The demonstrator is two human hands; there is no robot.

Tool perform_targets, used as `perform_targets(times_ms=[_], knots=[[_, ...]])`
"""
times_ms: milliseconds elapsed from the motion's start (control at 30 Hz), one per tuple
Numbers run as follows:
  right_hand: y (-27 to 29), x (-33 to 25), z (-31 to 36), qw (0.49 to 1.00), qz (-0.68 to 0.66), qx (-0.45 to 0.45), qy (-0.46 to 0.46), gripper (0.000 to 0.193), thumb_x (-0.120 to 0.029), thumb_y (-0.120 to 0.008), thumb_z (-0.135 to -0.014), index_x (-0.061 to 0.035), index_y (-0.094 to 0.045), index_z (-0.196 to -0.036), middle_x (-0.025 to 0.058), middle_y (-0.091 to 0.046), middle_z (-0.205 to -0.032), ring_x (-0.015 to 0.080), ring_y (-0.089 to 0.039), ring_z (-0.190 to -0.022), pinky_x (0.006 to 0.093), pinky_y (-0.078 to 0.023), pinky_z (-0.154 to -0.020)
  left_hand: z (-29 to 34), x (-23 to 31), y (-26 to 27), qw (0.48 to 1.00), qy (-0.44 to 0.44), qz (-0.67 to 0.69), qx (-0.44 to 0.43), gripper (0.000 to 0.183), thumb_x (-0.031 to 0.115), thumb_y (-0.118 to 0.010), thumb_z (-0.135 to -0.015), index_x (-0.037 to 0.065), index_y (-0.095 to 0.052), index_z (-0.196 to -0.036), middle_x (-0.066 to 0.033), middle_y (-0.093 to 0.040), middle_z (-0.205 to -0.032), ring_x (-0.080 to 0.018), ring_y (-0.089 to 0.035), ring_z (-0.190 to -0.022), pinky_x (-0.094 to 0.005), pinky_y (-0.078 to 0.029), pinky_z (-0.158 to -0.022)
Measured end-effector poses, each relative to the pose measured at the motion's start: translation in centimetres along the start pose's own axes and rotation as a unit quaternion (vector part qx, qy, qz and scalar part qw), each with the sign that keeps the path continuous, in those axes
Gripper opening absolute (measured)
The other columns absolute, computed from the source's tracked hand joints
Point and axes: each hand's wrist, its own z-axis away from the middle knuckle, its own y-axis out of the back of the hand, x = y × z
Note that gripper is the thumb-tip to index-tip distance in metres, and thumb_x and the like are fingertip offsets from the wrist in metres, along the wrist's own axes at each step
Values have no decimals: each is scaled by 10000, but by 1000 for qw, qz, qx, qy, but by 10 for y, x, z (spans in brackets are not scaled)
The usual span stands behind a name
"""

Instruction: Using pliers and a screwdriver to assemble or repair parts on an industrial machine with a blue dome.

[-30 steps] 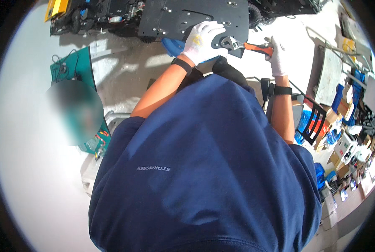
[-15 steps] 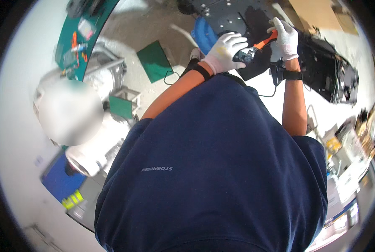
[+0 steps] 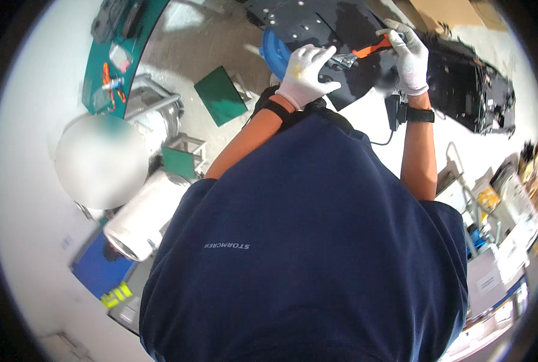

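My right hand (image 3: pixel 411 60), in a white glove, grips a tool by its orange handle (image 3: pixel 370 48). At the handle's left end is a silvery-grey tip (image 3: pixel 345 60), perhaps a brush head, too small to be sure. My left hand (image 3: pixel 306 73), also gloved, is just left of that tip, holding nothing, with thumb and forefinger spread apart. Beneath both hands lies a black panel (image 3: pixel 305 30) with darker, wet-looking patches and several pale spots. A blue curved object (image 3: pixel 274 51), like the side of a basin, shows beyond my left hand.
A large black moulded part (image 3: pixel 474 90) lies to the right. Cardboard (image 3: pixel 450 13) is at the far right. To the left are a green-topped stool (image 3: pixel 221 96), another small green-topped stool (image 3: pixel 178 161), a green table (image 3: pixel 115 57) with small tools and a bulky white shape (image 3: pixel 142 220).
My left hand has moved left, away from the tool's tip, and its thumb and forefinger have spread. The orange-handled tool has shifted slightly left and up in my right hand.
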Motion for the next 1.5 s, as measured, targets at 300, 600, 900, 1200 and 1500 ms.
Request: perform_targets(times_ms=[300,600,900,1200,1500], knots=[[9,12,119,972,-30,222,-74,246,-154,-539,-983,-16,-640,-1159,40,-691,-956,30,-525,-659,174,-453,-597,-13,-3,7,981,-134,15,-138,805,363,-840,-632,88,-527,-1322,-117,-556,-1254,-332,-462,-1215,-462,-351,-1047],[-57,21,203,881,-130,427,-157,248,-214,-554,-987,-33,-638,-1134,45,-676,-928,35,-528,-626,171,-409,-536,-28,-40,9,948,-246,78,-188,419,304,-820,-662,155,-712,-1038,-63,-556,-1289,-287,-461,-1232,-439,-346,-1042],[-123,22,240,813,-157,529,-186,282,-195,-552,-983,27,-619,-1144,71,-660,-902,84,-582,-633,193,-444,-538,-61,-62,2,902,-369,114,-196,244,321,-785,-698,211,-753,-913,-10,-626,-1223,-269,-500,-1199,-427,-381,-994],[-155,27,253,824,-118,495,-250,281,-174,-632,-933,47,-642,-1107,76,-659,-846,94,-619,-616,191,-476,-504,-58,-65,0,892,-400,120,-171,211,357,-742,-728,234,-759,-898,35,-644,-1171,-230,-514,-1173,-413,-393,-969],[-152,22,240,832,-89,494,-237,268,-182,-608,-953,38,-643,-1102,40,-639,-746,54,-567,-587,179,-431,-499,-54,-69,1,900,-387,124,-160,226,366,-729,-734,221,-753,-906,40,-636,-1173,-220,-516,-1164,-416,-411,-945]])
